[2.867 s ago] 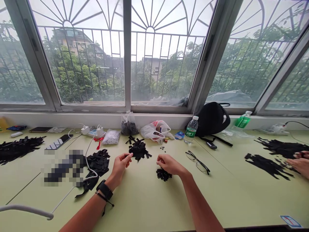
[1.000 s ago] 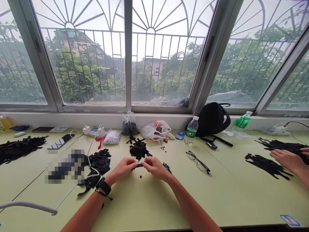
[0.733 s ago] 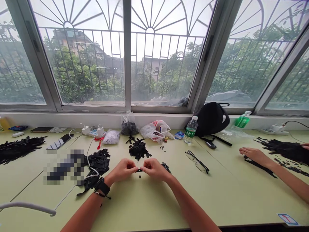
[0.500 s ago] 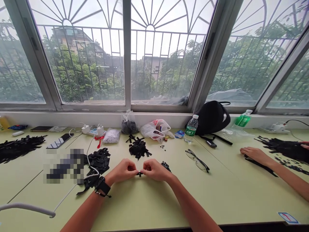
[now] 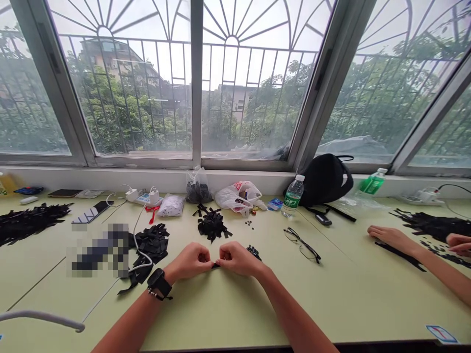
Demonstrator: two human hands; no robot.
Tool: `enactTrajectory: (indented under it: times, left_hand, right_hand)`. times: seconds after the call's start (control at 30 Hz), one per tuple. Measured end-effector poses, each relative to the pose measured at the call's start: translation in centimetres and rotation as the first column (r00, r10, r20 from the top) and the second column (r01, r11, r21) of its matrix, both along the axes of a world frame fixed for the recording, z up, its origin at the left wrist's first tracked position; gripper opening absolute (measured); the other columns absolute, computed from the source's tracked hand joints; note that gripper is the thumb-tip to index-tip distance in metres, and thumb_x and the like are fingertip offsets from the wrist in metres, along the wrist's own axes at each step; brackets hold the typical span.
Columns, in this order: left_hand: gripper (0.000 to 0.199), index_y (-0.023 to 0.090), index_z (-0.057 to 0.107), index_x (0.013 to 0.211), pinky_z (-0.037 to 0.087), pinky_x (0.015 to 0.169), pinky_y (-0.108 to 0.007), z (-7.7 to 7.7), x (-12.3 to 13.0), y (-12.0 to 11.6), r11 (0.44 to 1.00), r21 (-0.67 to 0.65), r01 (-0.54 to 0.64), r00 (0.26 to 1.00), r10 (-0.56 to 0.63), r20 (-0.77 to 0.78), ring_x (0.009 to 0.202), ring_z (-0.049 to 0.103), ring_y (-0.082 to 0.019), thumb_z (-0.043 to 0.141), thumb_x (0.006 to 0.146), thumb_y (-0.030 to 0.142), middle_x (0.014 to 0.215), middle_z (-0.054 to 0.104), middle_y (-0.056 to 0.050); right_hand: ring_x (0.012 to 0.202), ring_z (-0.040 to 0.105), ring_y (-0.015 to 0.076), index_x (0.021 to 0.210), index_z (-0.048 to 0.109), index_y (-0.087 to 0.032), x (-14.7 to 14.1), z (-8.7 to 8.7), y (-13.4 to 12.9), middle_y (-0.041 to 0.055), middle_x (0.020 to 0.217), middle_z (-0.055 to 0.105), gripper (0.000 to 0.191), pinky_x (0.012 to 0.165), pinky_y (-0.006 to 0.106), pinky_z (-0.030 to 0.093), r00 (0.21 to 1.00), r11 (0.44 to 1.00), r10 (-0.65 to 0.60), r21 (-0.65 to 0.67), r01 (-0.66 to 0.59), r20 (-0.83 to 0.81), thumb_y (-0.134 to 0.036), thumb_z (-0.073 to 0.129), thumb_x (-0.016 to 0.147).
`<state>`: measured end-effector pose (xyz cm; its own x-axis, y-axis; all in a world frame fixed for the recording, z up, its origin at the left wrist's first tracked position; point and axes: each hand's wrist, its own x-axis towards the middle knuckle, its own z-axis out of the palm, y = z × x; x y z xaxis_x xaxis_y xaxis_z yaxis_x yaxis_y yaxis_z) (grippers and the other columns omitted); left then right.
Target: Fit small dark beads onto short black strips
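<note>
Both hands meet low over the table, thumbs and fingertips pinched on a small black fabric strip (image 5: 216,265). My left hand (image 5: 192,261), with a black watch on its wrist, grips one end. My right hand (image 5: 237,259) pinches the other end, almost touching the left. Most of the strip is hidden by the fingers. Just beyond them lies a heap of short black strips (image 5: 213,225). Beside my right hand is a small pile of shiny black pieces (image 5: 253,252), partly covered by it. More black strips (image 5: 152,242) lie to the left.
A white cable (image 5: 137,230) runs to a power strip at the back left. Eyeglasses (image 5: 303,245), a water bottle (image 5: 293,196) and a black bag (image 5: 322,181) stand or lie to the right. A co-worker's hands (image 5: 392,238) are at the far right.
The small dark piece that showed beneath my fingertips is out of sight, and a short length of strip shows there instead. The co-worker's other hand has come further into view.
</note>
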<state>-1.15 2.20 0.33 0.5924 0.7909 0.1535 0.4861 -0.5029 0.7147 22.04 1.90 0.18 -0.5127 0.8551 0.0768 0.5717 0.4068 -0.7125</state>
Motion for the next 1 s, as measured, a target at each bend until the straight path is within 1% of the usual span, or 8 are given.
enactTrajectory:
  times: [0.17, 0.33, 0.47, 0.57, 0.67, 0.77, 0.87, 1.0]
  left_hand:
    - [0.023, 0.015, 0.062, 0.065, 0.031, 0.054, -0.022, 0.3, 0.0, -0.2, 0.999, 0.023, 0.022, 1.0, -0.022, -0.006, 0.06, 0.046, -0.01, 0.063, 0.084, 0.029, 0.061, 0.057, 0.003]
    - [0.007, 0.018, 0.064, 0.077, 0.035, 0.058, -0.021, 0.9, 0.0, -0.8, 0.997, 0.07, 0.026, 0.999, -0.027, 0.018, 0.063, 0.049, -0.011, 0.07, 0.076, 0.021, 0.069, 0.059, 0.004]
    - [0.023, 0.022, 0.069, 0.092, 0.041, 0.065, -0.022, 1.5, 0.1, -1.3, 0.991, 0.124, 0.045, 0.999, -0.047, 0.009, 0.069, 0.051, -0.012, 0.081, 0.075, 0.032, 0.084, 0.061, 0.003]
    - [0.037, 0.025, 0.072, 0.1, 0.045, 0.069, -0.025, 1.6, 0.2, -1.4, 0.987, 0.153, 0.044, 0.999, -0.04, -0.027, 0.074, 0.053, -0.014, 0.085, 0.073, 0.046, 0.093, 0.062, 0.001]
    - [0.045, 0.028, 0.074, 0.107, 0.049, 0.079, -0.028, 1.3, 0.2, -1.3, 0.981, 0.192, 0.037, 0.999, -0.031, -0.035, 0.09, 0.059, -0.02, 0.087, 0.071, 0.052, 0.104, 0.063, -0.002]
    - [0.045, 0.032, 0.073, 0.119, 0.049, 0.094, -0.033, 0.9, 0.3, -1.2, 0.972, 0.231, 0.044, 0.999, -0.038, -0.033, 0.106, 0.059, -0.024, 0.082, 0.079, 0.051, 0.114, 0.062, -0.004]
    - [0.042, 0.034, 0.073, 0.123, 0.047, 0.101, -0.038, 0.8, 0.3, -1.2, 0.961, 0.27, 0.057, 0.997, -0.039, -0.069, 0.111, 0.057, -0.026, 0.077, 0.084, 0.049, 0.118, 0.061, -0.006]
    - [0.043, 0.035, 0.072, 0.123, 0.045, 0.104, -0.042, 1.2, 0.2, -1.5, 0.951, 0.297, 0.085, 0.994, -0.058, -0.098, 0.114, 0.053, -0.028, 0.077, 0.084, 0.052, 0.127, 0.061, -0.006]
  right_hand:
    - [0.058, 0.045, 0.0094, 0.072, 0.059, -0.017, 0.0, 0.1, -0.1, -0.0046, 0.062, 0.055, 0.023, 0.053, 0.021, 0.028, 0.998, 0.998, -0.032, 0.054, 0.029, 0.045, -0.032, 0.069, 0.085]
    - [0.062, 0.049, 0.0112, 0.078, 0.061, -0.019, -0.2, 0.3, -0.2, -0.0028, 0.068, 0.061, 0.023, 0.057, 0.023, 0.028, 0.97, 0.962, -0.196, 0.222, 0.161, 0.143, -0.038, 0.071, 0.087]
    - [0.066, 0.053, 0.014, 0.085, 0.063, -0.021, -0.4, 0.2, -0.3, -0.0015, 0.071, 0.065, 0.024, 0.06, 0.024, 0.026, 0.925, 0.912, -0.319, 0.333, 0.24, 0.209, -0.043, 0.073, 0.085]
    - [0.065, 0.054, 0.0148, 0.088, 0.062, -0.022, -0.6, 0.0, -0.4, -0.0012, 0.071, 0.065, 0.027, 0.06, 0.025, 0.024, 0.908, 0.889, -0.354, 0.383, 0.252, 0.224, -0.047, 0.07, 0.087]
    - [0.063, 0.054, 0.0149, 0.089, 0.061, -0.022, -0.8, -0.1, -0.4, -0.0012, 0.069, 0.065, 0.025, 0.06, 0.026, 0.024, 0.901, 0.87, -0.379, 0.413, 0.27, 0.21, -0.046, 0.065, 0.091]
    - [0.061, 0.054, 0.0143, 0.085, 0.06, -0.021, -0.8, 0.1, -0.4, -0.0008, 0.068, 0.065, 0.021, 0.06, 0.026, 0.024, 0.895, 0.847, -0.411, 0.436, 0.305, 0.173, -0.04, 0.058, 0.096]
    - [0.059, 0.053, 0.0134, 0.081, 0.058, -0.021, -0.8, 0.5, -0.5, -0.0005, 0.068, 0.065, 0.024, 0.059, 0.026, 0.024, 0.908, 0.844, -0.397, 0.442, 0.304, 0.135, -0.038, 0.055, 0.098]
    - [0.059, 0.051, 0.0116, 0.073, 0.056, -0.02, -0.8, 0.5, -0.5, -0.0016, 0.067, 0.065, 0.025, 0.058, 0.024, 0.026, 0.954, 0.886, -0.272, 0.419, 0.198, 0.125, -0.034, 0.06, 0.093]
